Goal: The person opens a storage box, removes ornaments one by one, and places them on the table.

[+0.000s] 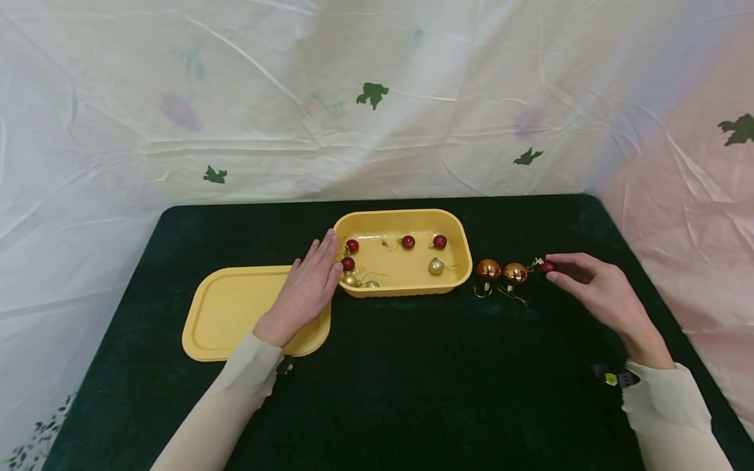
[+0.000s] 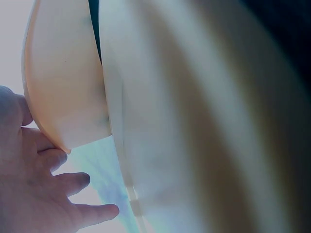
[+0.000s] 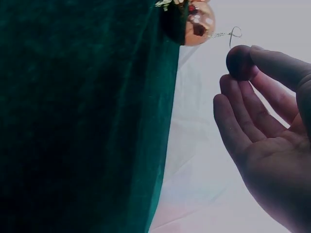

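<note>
My right hand [image 1: 607, 297] pinches a small dark red bauble [image 1: 548, 266] between thumb and fingers; its wire loop points toward the copper baubles. In the right wrist view the same red bauble [image 3: 239, 64] sits at the fingertips. Two larger shiny copper baubles [image 1: 516, 272] lie side by side just left of that hand. With fingers straight, my left hand [image 1: 307, 284] rests against the left rim of a yellow plastic box [image 1: 406, 290]. Inside the box are several small red baubles [image 1: 408, 242] and gold baubles [image 1: 436, 266], some close to the left hand.
A flat yellow lid [image 1: 235, 311] lies left of the box, partly under my left forearm and hand. Everything stands on a table with a dark green cloth [image 1: 424, 392]. Behind hangs a white curtain [image 1: 448, 98] with green leaf shapes; pinkish cloth [image 1: 695, 196] is at the right.
</note>
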Demonstrator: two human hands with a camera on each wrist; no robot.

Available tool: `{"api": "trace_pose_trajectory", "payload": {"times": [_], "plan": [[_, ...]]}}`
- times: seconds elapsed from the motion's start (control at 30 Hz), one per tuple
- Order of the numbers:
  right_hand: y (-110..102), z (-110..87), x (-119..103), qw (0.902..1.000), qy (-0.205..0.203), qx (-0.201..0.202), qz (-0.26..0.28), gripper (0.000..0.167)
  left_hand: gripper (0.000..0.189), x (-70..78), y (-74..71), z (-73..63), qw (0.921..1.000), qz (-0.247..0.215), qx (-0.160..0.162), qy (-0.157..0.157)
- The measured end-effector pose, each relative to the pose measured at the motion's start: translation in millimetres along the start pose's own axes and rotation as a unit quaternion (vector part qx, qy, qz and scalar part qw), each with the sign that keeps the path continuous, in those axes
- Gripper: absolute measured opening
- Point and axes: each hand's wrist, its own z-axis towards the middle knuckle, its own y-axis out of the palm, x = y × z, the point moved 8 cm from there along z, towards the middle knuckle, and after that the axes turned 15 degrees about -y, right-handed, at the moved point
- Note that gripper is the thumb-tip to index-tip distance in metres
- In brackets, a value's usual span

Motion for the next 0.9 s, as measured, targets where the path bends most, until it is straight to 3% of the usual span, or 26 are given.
{"api": "trace_pose_trajectory", "payload": {"times": [0.3, 0.9], "plan": [[8, 0.9, 16, 0.9997, -0.009, -0.014, -0.016, 0.038, 0.063, -0.4, -1.5, -0.3, 1.0, 0.0, -0.001, 0.002], [27, 2.6, 28, 0.995, 0.014, -0.097, -0.019, 0.042, 0.063, 0.7, -2.1, -0.9, 1.0, 0.0, 0.001, 0.004]]}}
